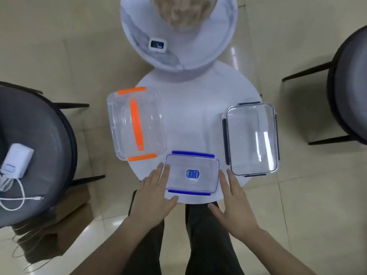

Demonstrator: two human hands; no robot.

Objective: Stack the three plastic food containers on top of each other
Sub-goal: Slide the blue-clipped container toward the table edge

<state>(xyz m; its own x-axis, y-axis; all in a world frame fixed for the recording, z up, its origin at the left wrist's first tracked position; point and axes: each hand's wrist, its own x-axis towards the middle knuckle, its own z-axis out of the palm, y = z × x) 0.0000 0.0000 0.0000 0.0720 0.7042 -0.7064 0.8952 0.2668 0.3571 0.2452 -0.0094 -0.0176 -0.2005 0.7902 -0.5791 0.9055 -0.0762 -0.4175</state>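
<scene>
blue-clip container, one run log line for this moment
stage: pre-grasp | left hand: open beside blue-clip container | right hand: open, opposite side | stack: none yet

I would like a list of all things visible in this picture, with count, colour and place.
Table: one, white, round, centre.
Orange-clip container: one, clear, table's left side.
Dark-clip container: one, clear, table's right side.
Blue-clip container: one, clear with blue sticker, near edge, between the hands.
White bin-like device: one, with small screen, beyond the table.
Chairs: two, dark grey, left and right.
Charger with cable: one, white, on left chair.
Legs: dark trousers, bottom centre.
Left hand: open, at the container's left side.
Right hand: open, at its right side.
</scene>
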